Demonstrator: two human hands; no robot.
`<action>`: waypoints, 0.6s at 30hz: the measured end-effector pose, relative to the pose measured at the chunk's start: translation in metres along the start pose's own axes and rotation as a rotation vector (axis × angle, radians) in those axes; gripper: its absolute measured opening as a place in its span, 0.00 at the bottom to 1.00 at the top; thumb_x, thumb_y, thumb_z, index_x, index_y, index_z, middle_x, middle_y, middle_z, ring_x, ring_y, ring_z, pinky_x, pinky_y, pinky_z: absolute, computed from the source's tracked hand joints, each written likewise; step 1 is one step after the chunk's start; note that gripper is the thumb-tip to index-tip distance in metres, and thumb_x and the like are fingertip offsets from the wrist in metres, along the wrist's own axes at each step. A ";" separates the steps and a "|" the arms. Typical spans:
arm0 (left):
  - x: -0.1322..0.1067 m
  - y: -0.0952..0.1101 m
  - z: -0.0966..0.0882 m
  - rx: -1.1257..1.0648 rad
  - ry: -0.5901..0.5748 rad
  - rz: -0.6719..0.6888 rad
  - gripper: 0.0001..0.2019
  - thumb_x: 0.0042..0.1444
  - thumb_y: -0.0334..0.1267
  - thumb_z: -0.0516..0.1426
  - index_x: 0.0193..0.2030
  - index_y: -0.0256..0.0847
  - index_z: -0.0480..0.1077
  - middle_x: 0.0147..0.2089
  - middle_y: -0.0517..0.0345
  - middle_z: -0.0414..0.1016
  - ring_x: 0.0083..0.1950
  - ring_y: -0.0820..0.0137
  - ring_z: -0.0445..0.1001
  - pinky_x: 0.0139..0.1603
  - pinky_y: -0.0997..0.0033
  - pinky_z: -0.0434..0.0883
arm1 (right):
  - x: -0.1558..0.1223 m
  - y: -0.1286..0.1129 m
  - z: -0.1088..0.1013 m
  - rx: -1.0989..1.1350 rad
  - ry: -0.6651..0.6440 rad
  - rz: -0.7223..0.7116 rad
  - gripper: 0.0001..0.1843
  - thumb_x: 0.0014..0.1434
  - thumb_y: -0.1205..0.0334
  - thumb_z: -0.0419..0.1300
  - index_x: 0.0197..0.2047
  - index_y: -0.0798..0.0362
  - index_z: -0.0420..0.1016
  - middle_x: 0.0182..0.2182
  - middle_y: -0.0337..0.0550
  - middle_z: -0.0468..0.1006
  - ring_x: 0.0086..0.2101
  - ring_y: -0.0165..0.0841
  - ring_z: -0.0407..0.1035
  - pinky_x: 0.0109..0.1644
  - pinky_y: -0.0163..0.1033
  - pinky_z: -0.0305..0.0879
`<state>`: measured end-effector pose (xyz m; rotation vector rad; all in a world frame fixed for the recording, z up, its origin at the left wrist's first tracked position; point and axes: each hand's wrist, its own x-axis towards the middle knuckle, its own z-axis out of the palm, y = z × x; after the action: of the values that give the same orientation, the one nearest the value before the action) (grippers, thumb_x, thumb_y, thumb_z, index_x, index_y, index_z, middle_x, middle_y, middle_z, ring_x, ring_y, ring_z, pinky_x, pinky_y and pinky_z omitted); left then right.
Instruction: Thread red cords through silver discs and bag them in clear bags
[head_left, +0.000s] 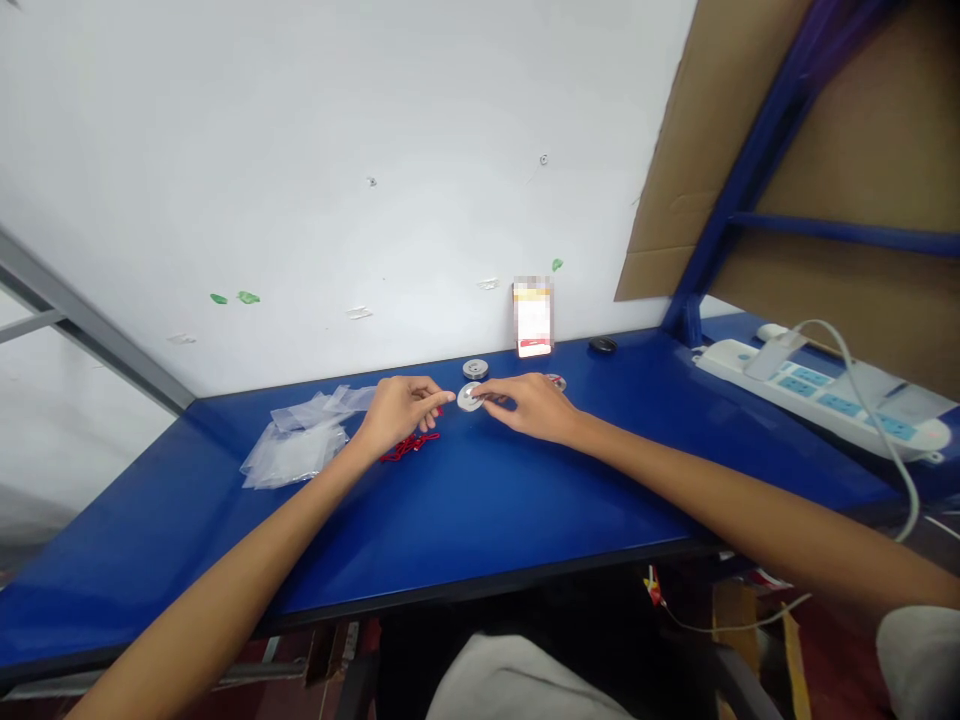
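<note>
Across blue worktop point(480, 500): right hand point(529, 407) pinches 1 disc point(469, 397); left hand point(399, 415) just beside, hold unclear; weak pinch risks slipping.

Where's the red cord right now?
In the head view, the red cord lies on the blue tabletop, just below the left hand and left of the silver disc.
</note>
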<state>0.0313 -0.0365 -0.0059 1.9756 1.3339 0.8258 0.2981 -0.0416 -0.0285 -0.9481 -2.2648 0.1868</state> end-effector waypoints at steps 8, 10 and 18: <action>0.001 -0.001 -0.003 -0.098 -0.070 0.039 0.17 0.66 0.53 0.62 0.40 0.39 0.76 0.30 0.56 0.80 0.26 0.70 0.76 0.29 0.71 0.72 | 0.000 0.003 0.001 0.001 -0.012 -0.004 0.17 0.69 0.64 0.62 0.57 0.43 0.84 0.48 0.38 0.89 0.45 0.38 0.84 0.50 0.40 0.77; 0.001 0.001 -0.003 -0.143 -0.073 0.072 0.15 0.65 0.50 0.63 0.45 0.39 0.76 0.34 0.53 0.82 0.30 0.69 0.79 0.34 0.69 0.76 | 0.000 0.003 0.001 0.002 -0.020 0.002 0.17 0.69 0.65 0.62 0.57 0.43 0.84 0.48 0.38 0.89 0.45 0.38 0.84 0.51 0.40 0.77; -0.010 0.012 0.007 0.047 -0.077 0.220 0.14 0.69 0.48 0.60 0.48 0.42 0.81 0.44 0.52 0.86 0.39 0.64 0.83 0.43 0.66 0.79 | -0.001 0.000 0.007 -0.017 -0.048 -0.034 0.21 0.69 0.65 0.62 0.63 0.40 0.81 0.49 0.37 0.89 0.45 0.39 0.84 0.52 0.40 0.76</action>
<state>0.0411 -0.0506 -0.0026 2.1969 1.1150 0.8147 0.2945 -0.0415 -0.0345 -0.9217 -2.3281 0.1773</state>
